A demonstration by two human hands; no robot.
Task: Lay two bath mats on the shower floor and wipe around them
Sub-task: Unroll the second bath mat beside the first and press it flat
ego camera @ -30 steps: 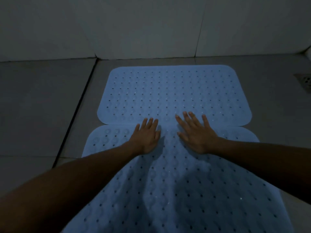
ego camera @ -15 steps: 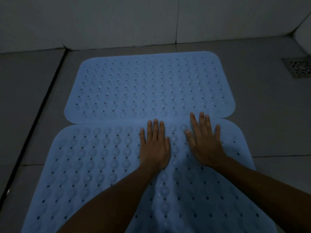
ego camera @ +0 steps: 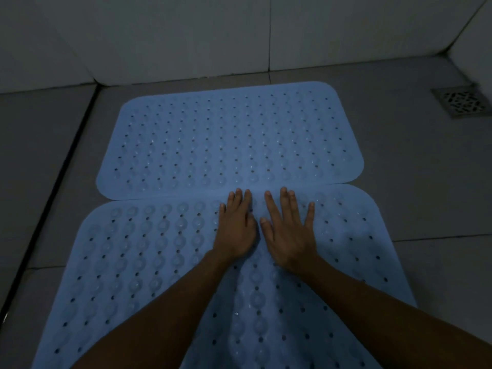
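**Both mats down, the seam being pressed, wiping not yet begun**

The near bath mat [ego camera: 165, 262] is being pressed flat on the shower floor [ego camera: 426, 209], filling the lower half of the frame. The far bath mat [ego camera: 229, 139] is lying flat in the middle of the frame, its near edge being met, perhaps slightly overlapped, by the far edge of the near one. The seam is running across the frame just above the fingertips.

The left hand [ego camera: 235, 230] and the right hand [ego camera: 288, 235] are being held side by side on the near mat, close to that seam. Each grip is released: fingers are being kept straight and spread, palms down, nothing being grasped.

The laying is judged to be all but done, only the smoothing of the second mat being finished. The wiping around the mats is judged to be entirely outstanding; no cloth or wiper is being shown anywhere.

Outward, a floor drain [ego camera: 462, 102] is sitting at the upper right, and the tiled wall [ego camera: 186, 35] is closing off the top of the frame.
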